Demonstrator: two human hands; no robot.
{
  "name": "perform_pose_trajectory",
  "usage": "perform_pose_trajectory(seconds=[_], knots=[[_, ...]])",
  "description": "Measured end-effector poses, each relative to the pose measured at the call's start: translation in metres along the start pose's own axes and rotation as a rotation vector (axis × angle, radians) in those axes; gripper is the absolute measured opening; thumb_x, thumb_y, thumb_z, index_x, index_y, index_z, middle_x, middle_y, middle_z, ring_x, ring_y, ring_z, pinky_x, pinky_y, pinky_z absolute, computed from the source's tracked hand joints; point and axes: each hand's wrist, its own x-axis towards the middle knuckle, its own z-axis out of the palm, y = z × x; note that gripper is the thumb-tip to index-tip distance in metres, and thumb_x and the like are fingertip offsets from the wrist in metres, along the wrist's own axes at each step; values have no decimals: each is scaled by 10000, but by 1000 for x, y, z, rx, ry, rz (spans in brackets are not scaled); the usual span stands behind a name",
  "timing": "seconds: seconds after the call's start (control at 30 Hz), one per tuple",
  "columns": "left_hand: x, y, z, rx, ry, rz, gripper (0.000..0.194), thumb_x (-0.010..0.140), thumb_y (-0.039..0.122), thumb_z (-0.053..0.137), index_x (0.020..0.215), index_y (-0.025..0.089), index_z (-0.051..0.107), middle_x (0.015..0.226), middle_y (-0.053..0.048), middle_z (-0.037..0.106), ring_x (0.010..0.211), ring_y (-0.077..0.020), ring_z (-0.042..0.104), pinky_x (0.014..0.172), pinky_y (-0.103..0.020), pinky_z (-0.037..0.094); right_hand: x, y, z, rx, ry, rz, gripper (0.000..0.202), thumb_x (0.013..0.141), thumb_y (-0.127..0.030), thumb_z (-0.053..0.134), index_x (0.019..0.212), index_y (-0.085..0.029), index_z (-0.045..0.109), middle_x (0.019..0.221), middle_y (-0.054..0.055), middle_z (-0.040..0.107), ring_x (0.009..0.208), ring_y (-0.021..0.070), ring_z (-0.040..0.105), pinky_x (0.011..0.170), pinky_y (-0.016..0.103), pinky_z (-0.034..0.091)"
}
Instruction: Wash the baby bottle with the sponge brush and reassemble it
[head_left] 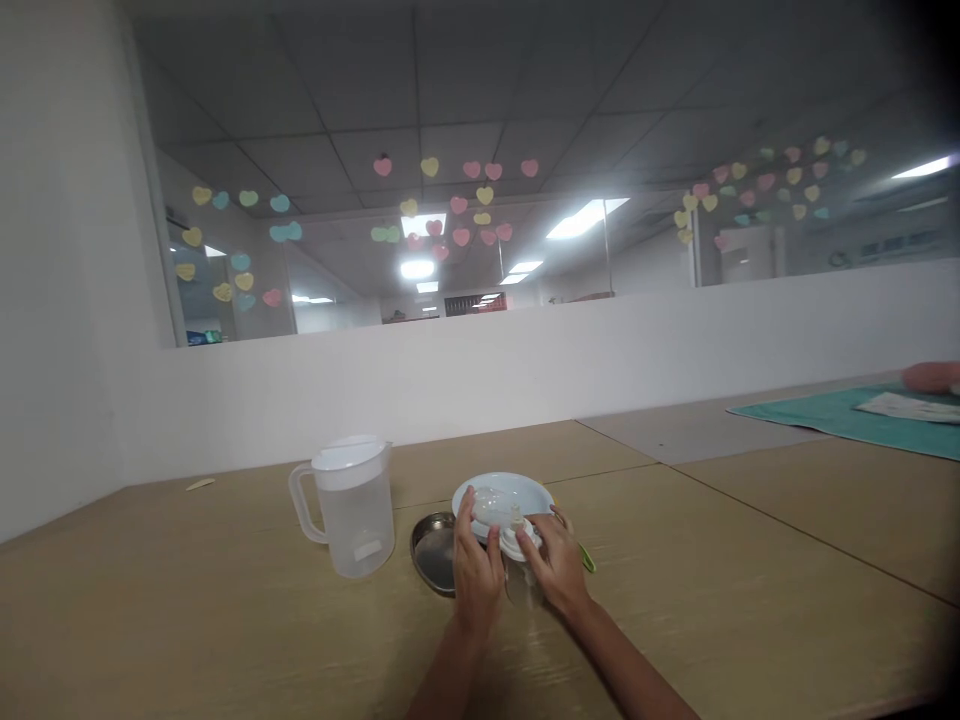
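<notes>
Bottle (pixel 491 506) first: it's see-through, lying pretty much sideways over the near part of the pale bowl (pixel 496 482), with the left hand (pixel 478 575) closed around it. Right hand (pixel 561 565) has its fingers gripping the white lid (pixel 517 541), just over the bowl's near edge. Some clear thing (pixel 523 585) shows under that lid, too blurry to call. Left of the bowl there's a dark metal dish (pixel 435 550), partly hidden by the left hand, then a translucent jug (pixel 358 525) standing upright farther left. Something green (pixel 588 560) pokes out right of the bowl. All that's on the bench (pixel 697 590), plus a teal cloth (pixel 825 411), well off to the bowl's right.
</notes>
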Motion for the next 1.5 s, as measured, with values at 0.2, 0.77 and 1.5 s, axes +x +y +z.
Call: perform_pose_trajectory(seconds=[0.2, 0.77, 1.5], knots=[[-2, 10, 8, -91, -144, 119, 413, 918, 307, 330, 1313, 195, 370, 1403, -100, 352, 1280, -196, 352, 1052, -363, 322, -3, -1, 3, -69, 50, -104, 223, 845, -371, 424, 779, -200, 550, 704, 22, 618, 687, 175, 558, 813, 399, 415], [-10, -10, 12, -287, -299, -131, 541, 914, 426, 295, 1396, 179, 278, 1376, -110, 415, 1242, -188, 403, 1050, -320, 306, -9, -8, 11, -41, 226, -162, 462, 797, -294, 496, 1238, -186, 411, 1076, 114, 596, 975, 247, 570, 814, 425, 457], [-7, -13, 1, 35, -394, 79, 678, 841, 339, 457, 1422, 135, 174, 1297, -148, 474, 1170, -253, 426, 1039, -434, 260, -7, -2, 17, 135, 136, 49, 522, 847, -374, 446, 1323, -184, 347, 1141, 116, 583, 951, 226, 587, 809, 380, 479]])
